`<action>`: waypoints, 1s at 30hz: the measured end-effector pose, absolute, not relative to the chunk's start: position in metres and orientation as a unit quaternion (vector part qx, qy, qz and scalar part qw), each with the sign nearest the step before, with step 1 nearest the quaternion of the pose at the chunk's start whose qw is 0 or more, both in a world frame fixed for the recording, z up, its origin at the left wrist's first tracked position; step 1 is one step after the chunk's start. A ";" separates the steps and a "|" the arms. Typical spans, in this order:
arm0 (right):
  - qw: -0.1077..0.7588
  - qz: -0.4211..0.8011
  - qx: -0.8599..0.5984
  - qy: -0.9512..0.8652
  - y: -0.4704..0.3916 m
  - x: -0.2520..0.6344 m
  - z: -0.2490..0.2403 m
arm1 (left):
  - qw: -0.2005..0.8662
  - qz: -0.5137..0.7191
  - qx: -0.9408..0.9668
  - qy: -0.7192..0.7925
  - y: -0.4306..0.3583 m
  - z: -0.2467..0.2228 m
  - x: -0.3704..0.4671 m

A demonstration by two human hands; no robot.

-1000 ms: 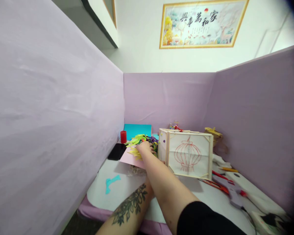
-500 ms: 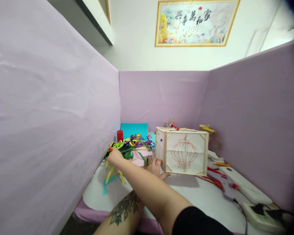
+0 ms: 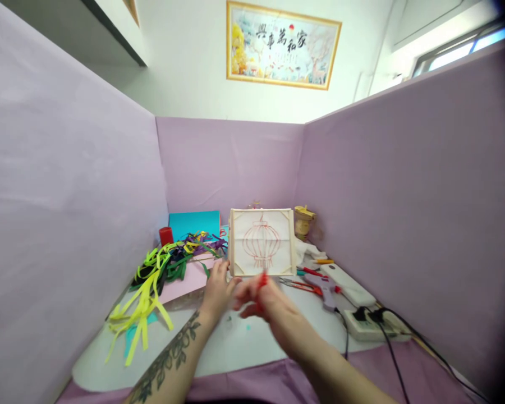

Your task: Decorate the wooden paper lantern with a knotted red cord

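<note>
Purple cloth (image 3: 239, 384) hangs along the near edge of my white tabletop (image 3: 219, 350). Above it, my right hand (image 3: 258, 297) is closed around a blurred red tool (image 3: 262, 281). My left hand (image 3: 216, 289) has its thumb and fingers by the box's lower left corner; I can't tell whether they grip it. To my right sit the power strip (image 3: 372, 331) and glue gun (image 3: 326, 292); to my left, paper strips (image 3: 145, 306) spill beside pink paper (image 3: 187, 280). Beyond my hands, the box (image 3: 261, 242) stands upright, a red lantern drawn on its front. Left of it are a blue sheet (image 3: 193, 224) and a red candle (image 3: 166, 236).
</note>
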State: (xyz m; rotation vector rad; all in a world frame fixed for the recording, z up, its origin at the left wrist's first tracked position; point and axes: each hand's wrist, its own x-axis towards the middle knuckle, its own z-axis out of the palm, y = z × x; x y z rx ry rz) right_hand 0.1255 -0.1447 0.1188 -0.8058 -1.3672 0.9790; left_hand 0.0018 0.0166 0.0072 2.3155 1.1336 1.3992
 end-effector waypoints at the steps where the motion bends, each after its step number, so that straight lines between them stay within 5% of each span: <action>1: 0.646 0.442 -0.341 -0.521 -0.152 0.151 0.109 | 0.109 0.476 0.786 0.380 0.017 0.009 0.001; 5: 0.782 0.336 -0.396 -0.346 -0.160 0.225 0.073 | 0.131 0.483 0.782 0.372 0.016 0.015 -0.003; 15: 0.765 0.256 -0.461 -0.370 -0.156 0.237 0.052 | 0.132 0.499 0.776 0.363 0.010 0.011 -0.004; 30: 0.743 0.310 -0.408 -0.430 -0.140 0.220 0.043 | 0.139 0.489 0.782 0.361 0.004 0.011 -0.005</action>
